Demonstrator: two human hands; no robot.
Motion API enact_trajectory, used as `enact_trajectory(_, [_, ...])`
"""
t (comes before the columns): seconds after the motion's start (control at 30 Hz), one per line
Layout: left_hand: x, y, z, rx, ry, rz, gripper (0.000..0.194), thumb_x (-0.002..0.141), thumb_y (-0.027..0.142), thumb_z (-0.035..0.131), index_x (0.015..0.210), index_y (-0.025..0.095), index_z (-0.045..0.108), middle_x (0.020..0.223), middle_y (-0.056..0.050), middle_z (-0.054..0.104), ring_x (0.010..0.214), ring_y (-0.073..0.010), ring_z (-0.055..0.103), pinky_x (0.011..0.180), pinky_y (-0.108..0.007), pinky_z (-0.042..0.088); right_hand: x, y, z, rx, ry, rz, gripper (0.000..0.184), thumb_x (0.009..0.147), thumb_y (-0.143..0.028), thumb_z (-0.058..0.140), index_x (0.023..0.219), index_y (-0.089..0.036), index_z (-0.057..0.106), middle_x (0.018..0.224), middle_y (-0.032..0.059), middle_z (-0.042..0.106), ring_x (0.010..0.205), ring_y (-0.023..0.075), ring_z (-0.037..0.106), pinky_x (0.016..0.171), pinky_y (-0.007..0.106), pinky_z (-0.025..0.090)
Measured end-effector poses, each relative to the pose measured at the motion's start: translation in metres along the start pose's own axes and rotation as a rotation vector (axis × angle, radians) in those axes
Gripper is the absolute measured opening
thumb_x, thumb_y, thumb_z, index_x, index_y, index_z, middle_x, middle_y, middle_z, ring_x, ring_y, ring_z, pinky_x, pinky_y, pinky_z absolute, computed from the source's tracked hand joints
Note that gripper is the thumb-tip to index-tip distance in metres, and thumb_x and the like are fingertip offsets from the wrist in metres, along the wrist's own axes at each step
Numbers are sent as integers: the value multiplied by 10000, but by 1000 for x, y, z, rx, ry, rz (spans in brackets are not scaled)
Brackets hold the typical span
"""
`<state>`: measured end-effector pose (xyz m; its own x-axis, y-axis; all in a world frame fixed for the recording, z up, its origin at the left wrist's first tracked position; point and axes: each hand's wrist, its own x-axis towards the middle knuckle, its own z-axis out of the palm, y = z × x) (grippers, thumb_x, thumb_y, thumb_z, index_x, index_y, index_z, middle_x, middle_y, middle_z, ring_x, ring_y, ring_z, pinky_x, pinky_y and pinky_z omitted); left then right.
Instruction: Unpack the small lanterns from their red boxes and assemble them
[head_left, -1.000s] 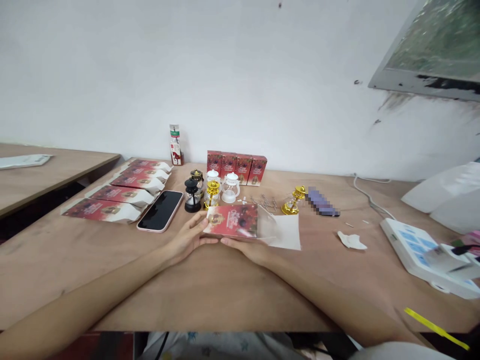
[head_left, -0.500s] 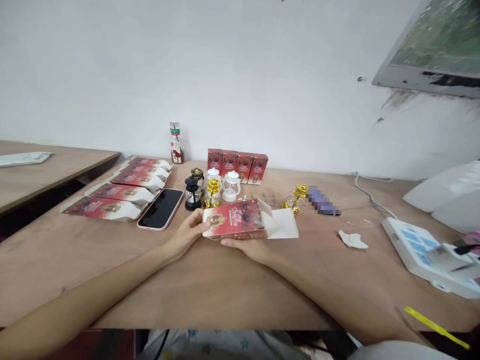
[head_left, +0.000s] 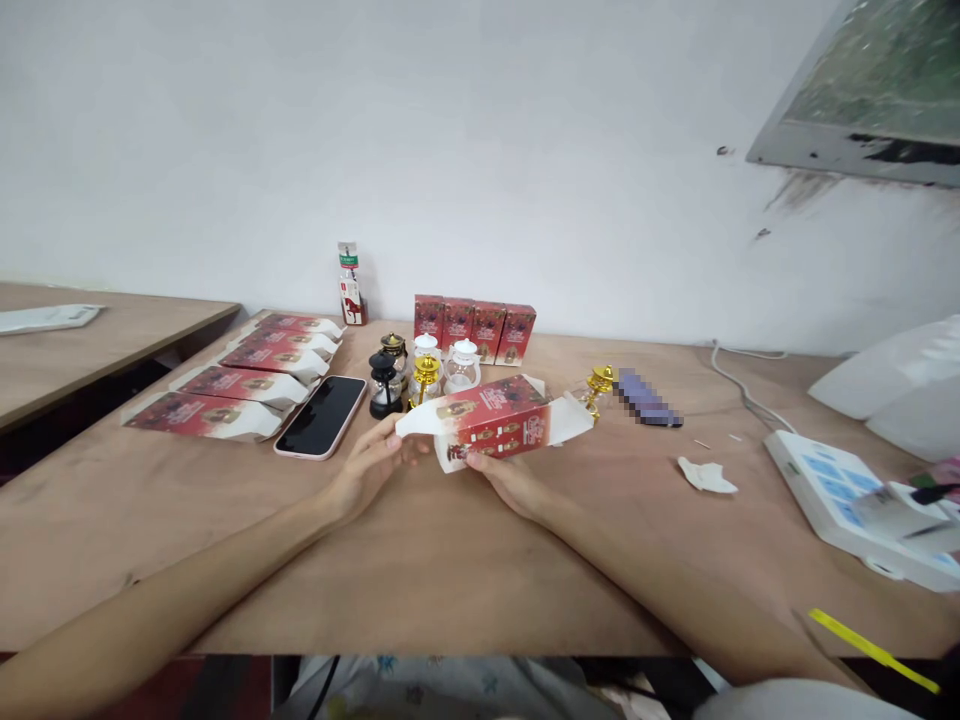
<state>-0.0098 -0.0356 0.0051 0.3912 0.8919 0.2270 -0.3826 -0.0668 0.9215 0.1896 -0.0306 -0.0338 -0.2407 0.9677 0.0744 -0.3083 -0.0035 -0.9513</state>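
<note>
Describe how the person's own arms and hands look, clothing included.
The left hand and right hand are bare: no glove, ring or watch shows. Both forearms are uncovered where visible. A plain, pale rounded shape by the right elbow may be a sleeve; no left sleeve shows.

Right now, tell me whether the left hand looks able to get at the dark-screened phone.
Likely yes: the phone lies near the left hand, screen uncovered, with only tabletop between, though that hand is at a flap of the open red box.
</note>
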Motion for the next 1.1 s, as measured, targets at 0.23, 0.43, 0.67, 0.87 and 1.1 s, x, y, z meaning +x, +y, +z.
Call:
enact_trajectory(0.23, [-1, -2, -4, 74, -148, -80, 293, 666, 317, 642, 903, 146, 617, 560, 3, 575, 566, -128, 479, 604, -259, 315, 0, -6, 6, 124, 5, -45, 488, 550, -453, 780, 972, -252, 642, 994, 22, 694, 990, 231, 604, 1011, 440, 378])
enact_trajectory(0.43, [-7, -1, -2, 747, -292, 121, 87, 753, 239, 539, 741, 168, 588, 668, -32, 609, 628, -152, 518, 635, -274, 355, 0, -3, -1, 55, -36, -14, 499, 511, -414, 810, 951, -242, 651, 949, 21, 701, 1002, 242, 594, 998, 449, 383])
enact_trajectory(0.67, [-9, -3, -8, 1454, -164, 495, 106, 755, 213, 463, 692, 189, 545, 617, -39, 560, 582, -167, 478, 572, -276, 325, -2, 6, -11, -29, -67, 2, 497, 538, -402, 799, 985, -244, 648, 1079, 24, 673, 1049, 239, 582, 993, 434, 389])
enact_trajectory(0.87, [-6, -4, -12, 1510, -238, 517, 170, 768, 215, 448, 765, 204, 618, 568, -30, 534, 543, -160, 457, 573, -282, 322, -3, -15, -4, 42, 21, -83, 540, 490, -426, 802, 977, -275, 625, 921, 5, 702, 934, 244, 625, 924, 438, 447])
enact_trajectory(1.1, [-8, -6, -9, 1491, -318, 531, 213, 788, 211, 451, 850, 225, 655, 667, -42, 589, 587, -159, 507, 620, -278, 370, -8, -49, 16, 193, 17, -79, 529, 606, -571, 672, 1019, -245, 615, 954, 30, 708, 1017, 280, 616, 882, 428, 483])
